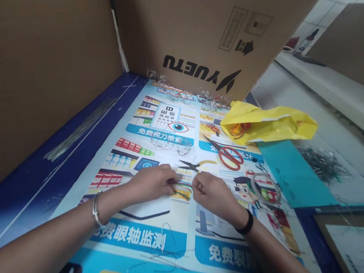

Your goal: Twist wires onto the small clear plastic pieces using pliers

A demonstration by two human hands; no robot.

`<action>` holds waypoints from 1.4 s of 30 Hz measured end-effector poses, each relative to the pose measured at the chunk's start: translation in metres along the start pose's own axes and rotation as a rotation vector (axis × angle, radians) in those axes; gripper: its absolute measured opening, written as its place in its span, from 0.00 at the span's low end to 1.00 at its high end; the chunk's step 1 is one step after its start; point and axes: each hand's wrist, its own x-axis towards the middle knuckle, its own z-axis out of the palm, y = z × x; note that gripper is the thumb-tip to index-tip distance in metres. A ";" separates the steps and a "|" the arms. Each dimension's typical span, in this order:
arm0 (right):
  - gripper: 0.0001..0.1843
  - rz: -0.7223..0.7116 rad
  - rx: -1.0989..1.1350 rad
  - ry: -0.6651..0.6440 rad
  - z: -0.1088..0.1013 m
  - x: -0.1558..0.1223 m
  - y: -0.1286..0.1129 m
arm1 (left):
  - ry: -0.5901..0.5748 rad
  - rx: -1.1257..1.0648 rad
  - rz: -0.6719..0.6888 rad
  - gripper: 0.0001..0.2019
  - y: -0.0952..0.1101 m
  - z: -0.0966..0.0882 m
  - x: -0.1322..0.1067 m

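Observation:
My left hand [157, 181] is closed in a pinch, low over the printed poster sheet [181, 246]. Facing it across a small gap, my right hand [212, 193] is curled into a fist. Thin coloured strands [183, 186], wire or cord, span the gap between them; their ends are hidden in the fingers. Just beyond my hands lie pliers [194, 166] with dark jaws and a yellowish handle. Red-handled scissors [229, 157] rest behind, to the right. Loose thin wires [162, 256] are scattered on the poster nearer me.
Cardboard panels [187, 21] stand at the back and left. A yellow bag [275, 124] lies open at the back right, near a wire coil [266, 188] and a tangled wire heap [324, 165]. A bundle of straight wires [81, 129] lies on the blue surface at left.

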 end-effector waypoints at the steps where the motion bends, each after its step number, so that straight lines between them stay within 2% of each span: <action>1: 0.05 -0.021 0.006 0.014 0.000 0.000 -0.001 | 0.021 -0.028 -0.004 0.07 0.001 -0.001 0.000; 4: 0.06 -0.080 0.020 0.055 0.001 0.000 -0.006 | 0.131 -0.124 0.006 0.08 0.003 -0.003 0.000; 6: 0.06 -0.106 0.040 0.064 0.001 0.000 -0.009 | 0.161 -0.166 0.045 0.09 0.005 -0.001 0.000; 10: 0.06 -0.095 0.075 0.056 0.003 -0.001 -0.011 | 0.112 -0.173 0.101 0.10 0.004 0.004 0.001; 13: 0.07 -0.058 0.061 0.027 0.005 -0.001 -0.010 | 0.093 -0.165 0.086 0.10 0.003 0.005 0.002; 20: 0.09 -0.079 0.080 -0.063 0.002 0.000 -0.008 | 0.083 -0.076 0.030 0.08 0.002 0.004 0.002; 27: 0.12 -0.126 -0.073 -0.184 -0.003 0.000 -0.008 | 0.031 -0.005 0.001 0.06 0.001 0.004 0.002; 32: 0.11 -0.057 -0.121 -0.156 -0.004 -0.003 -0.008 | 0.016 0.019 -0.015 0.06 0.004 0.002 0.002; 39: 0.07 -0.024 0.091 -0.055 -0.007 -0.001 -0.005 | 0.014 0.028 -0.005 0.08 0.000 0.004 0.002; 42: 0.07 -0.025 0.164 -0.056 -0.008 0.001 -0.004 | 0.023 0.040 0.007 0.08 -0.001 0.006 0.002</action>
